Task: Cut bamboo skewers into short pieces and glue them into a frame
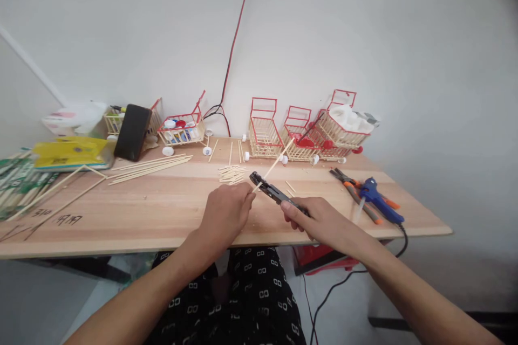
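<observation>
Fingers of the left hand (229, 207) pinch a thin wooden stick (275, 163) at its near end; the right hand (313, 215) grips dark pliers (269, 188), whose head meets the stick just beside those fingers.

Both bare forearms reach in from the near edge and converge toward the middle; the left hand (227, 209) is curled into a loose fist, knuckles up, thumb and fingertips pinched together at its far right side; the right hand (319, 219) sits just right of it, close but apart, fingers wrapped tight in a closed grip, wrist angled toward the left.
</observation>
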A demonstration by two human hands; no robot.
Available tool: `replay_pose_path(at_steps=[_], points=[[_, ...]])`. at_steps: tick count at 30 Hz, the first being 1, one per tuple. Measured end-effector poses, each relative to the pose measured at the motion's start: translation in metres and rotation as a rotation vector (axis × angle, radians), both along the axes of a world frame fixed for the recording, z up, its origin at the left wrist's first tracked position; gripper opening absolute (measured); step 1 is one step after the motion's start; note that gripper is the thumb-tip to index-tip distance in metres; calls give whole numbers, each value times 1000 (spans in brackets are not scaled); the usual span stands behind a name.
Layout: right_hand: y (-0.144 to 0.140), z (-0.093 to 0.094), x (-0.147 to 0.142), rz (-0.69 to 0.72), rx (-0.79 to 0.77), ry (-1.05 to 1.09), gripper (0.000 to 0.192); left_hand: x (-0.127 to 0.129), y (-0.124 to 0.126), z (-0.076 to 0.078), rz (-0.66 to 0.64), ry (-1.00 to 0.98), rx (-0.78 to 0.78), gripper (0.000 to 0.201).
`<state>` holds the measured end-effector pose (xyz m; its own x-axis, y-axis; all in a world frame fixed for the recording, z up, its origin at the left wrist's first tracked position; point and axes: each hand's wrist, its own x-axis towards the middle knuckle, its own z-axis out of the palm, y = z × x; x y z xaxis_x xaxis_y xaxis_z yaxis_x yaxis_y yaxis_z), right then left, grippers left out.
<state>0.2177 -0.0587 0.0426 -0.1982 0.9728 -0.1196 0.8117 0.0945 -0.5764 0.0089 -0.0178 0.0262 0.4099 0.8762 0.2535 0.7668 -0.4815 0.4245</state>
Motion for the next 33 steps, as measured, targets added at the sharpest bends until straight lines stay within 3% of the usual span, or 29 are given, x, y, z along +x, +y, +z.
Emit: replay_pose_path(at_steps=[7, 12, 20, 27, 33], points=[[4, -8, -3, 33, 89, -72, 58, 4, 0, 1, 31, 202, 21, 29], [15, -16, -3, 34, 96, -108, 60, 7, 7, -8, 56, 265, 24, 29], [24, -27, -2, 24, 118, -204, 64, 9, 15, -27, 75, 274, 52, 29], [25, -29, -5, -15, 154, -375, 67, 10, 16, -33, 73, 204, 53, 29], [27, -33, -7, 20, 101, -330, 69, 6, 15, -37, 59, 181, 39, 29]])
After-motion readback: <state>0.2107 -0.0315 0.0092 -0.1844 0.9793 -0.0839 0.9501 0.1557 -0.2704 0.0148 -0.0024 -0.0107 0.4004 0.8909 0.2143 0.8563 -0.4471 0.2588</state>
